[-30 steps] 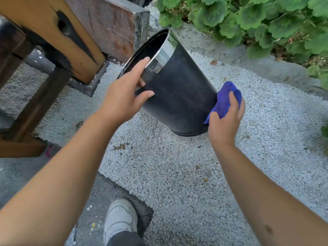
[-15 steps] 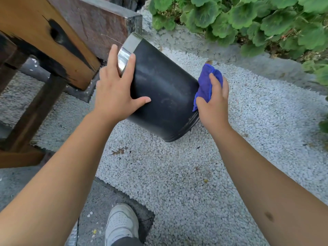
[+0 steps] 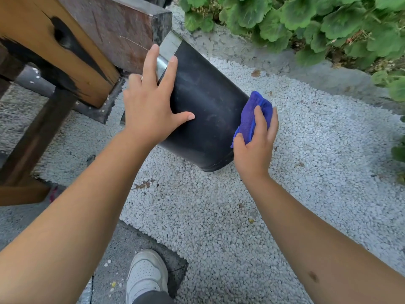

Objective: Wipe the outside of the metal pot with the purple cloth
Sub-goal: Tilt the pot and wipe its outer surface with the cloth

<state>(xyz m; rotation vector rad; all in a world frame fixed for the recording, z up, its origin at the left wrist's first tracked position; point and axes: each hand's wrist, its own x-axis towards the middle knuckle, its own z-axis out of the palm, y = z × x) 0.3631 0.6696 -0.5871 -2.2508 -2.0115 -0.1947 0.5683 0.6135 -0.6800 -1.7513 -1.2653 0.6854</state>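
Note:
The metal pot is dark on the outside with a shiny band at its rim. It is tipped over, mouth facing away to the upper left, held above the white gravel. My left hand lies spread on its upper left side, fingers reaching the rim. My right hand presses the bunched purple cloth against the pot's lower right side, near the base. The pot's inside is hidden.
A wooden bench beam and a stone block stand close to the pot's rim at the upper left. Green plants line the far edge. White gravel covers the ground, and my white shoe is at the bottom.
The pot has been turned so its mouth faces away. My left hand moved from the rim onto the side. My right hand went up the right side with the cloth, then back down toward the base.

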